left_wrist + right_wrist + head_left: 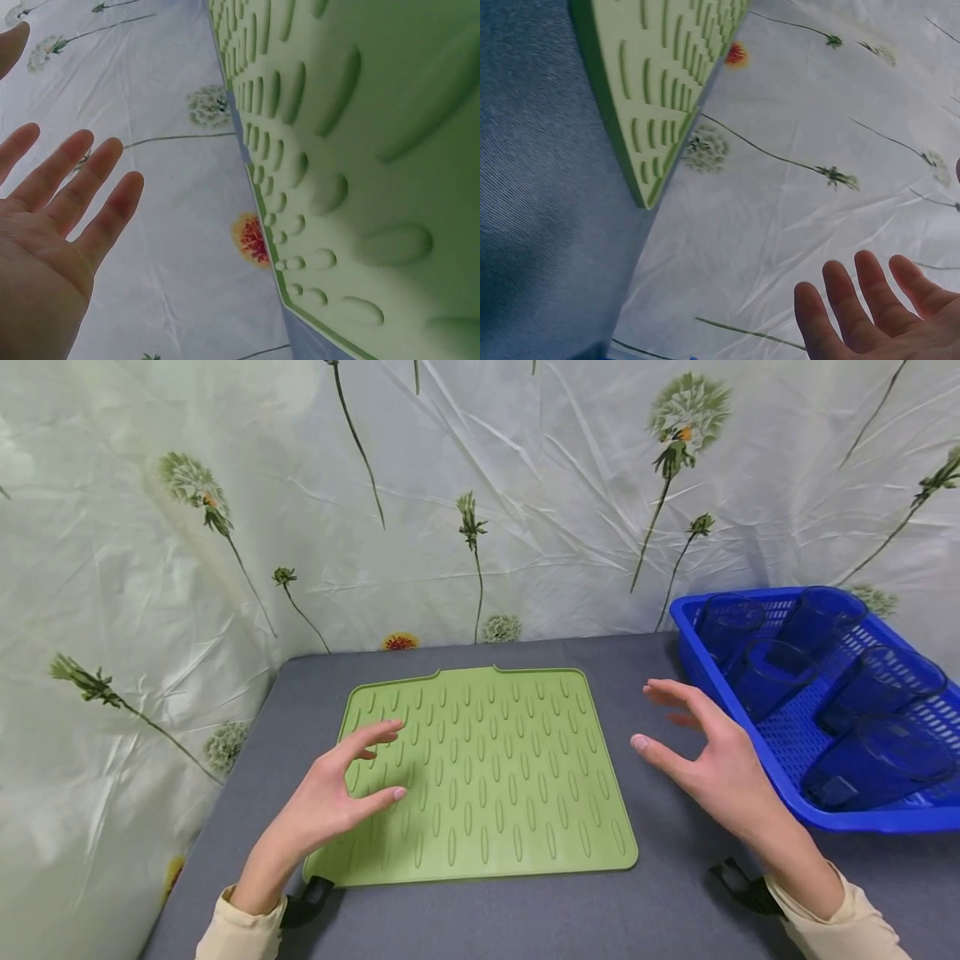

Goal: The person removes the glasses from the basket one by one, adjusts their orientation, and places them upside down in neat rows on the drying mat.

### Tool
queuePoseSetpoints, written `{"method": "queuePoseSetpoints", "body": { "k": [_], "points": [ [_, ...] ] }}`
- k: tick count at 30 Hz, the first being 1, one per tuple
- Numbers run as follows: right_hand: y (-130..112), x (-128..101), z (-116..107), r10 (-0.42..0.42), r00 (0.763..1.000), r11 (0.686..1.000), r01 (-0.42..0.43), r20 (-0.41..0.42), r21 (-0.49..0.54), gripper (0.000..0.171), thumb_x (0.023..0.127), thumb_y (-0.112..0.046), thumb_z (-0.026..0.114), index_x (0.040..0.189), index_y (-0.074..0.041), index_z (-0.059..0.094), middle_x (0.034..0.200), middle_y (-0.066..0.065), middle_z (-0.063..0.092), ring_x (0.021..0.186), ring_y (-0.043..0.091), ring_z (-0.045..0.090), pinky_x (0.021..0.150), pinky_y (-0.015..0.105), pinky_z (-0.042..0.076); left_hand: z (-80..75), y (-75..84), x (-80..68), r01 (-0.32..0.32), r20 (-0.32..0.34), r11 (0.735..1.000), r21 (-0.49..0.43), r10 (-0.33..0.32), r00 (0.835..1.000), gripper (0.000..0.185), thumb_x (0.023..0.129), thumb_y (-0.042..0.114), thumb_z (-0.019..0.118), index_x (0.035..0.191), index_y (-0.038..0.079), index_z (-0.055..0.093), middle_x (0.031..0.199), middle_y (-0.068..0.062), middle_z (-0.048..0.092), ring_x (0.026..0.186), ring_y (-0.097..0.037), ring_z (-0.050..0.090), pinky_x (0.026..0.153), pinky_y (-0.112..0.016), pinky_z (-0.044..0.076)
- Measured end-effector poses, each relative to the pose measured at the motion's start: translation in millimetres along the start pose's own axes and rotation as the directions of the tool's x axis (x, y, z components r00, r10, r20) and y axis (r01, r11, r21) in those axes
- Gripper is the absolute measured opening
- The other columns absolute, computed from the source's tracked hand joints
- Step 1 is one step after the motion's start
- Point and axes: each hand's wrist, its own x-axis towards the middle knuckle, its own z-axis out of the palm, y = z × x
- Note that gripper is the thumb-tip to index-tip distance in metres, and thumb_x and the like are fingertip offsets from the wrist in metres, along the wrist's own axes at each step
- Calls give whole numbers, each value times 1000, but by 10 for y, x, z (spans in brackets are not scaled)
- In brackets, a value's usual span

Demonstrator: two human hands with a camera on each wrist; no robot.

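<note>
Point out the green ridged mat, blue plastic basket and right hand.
Green ridged mat [483,770], head view, middle.
Blue plastic basket [888,822], head view, near rim.
Right hand [717,762], head view, middle of hand.

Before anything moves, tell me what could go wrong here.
The glasses are close together in the basket, so lifting one may knock another. The right hand is near the basket's rim and might bump it. The mat is ridged, so a glass set there could wobble.
</note>
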Motion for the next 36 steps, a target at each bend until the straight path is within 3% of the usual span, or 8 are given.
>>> {"method": "queuePoseSetpoints", "body": {
  "k": [5,14,26,36],
  "points": [
    [-92,15,-103,-7,1000,998,8,-11,60,61,86,-6,76,139,-24,53,125,1,60,114,10,53,93,15,41,34,32,-10,-49,20,998,-28,49,999,74,81,22,83,145,28,47,133,12,56,113,-11,55,95,-30,43],
    [-133,17,-298,-13,999,999,15,-48,44,64,86,0,74,142,-20,51,129,3,58,116,9,53,94,13,41,88,59,-4,-112,42,993,-26,113,993,76,83,16,80,148,24,42,134,8,56,121,-13,52,96,-30,44],
    [-21,-26,-492,8,997,999,-11,-73,-40,62,86,-6,76,141,-22,52,132,0,55,118,2,50,91,6,38,124,56,-10,-96,68,992,-87,102,992,78,85,16,78,151,27,36,139,9,53,125,-14,52,96,-31,46],
    [102,-83,-655,44,995,991,-55,-91,-119,66,83,-10,80,141,-25,52,136,-7,53,115,-6,46,89,2,33,140,46,-11,-95,86,990,-100,104,991,74,85,16,79,148,27,41,136,10,55,125,-14,51,96,-31,46]
  ]
}}
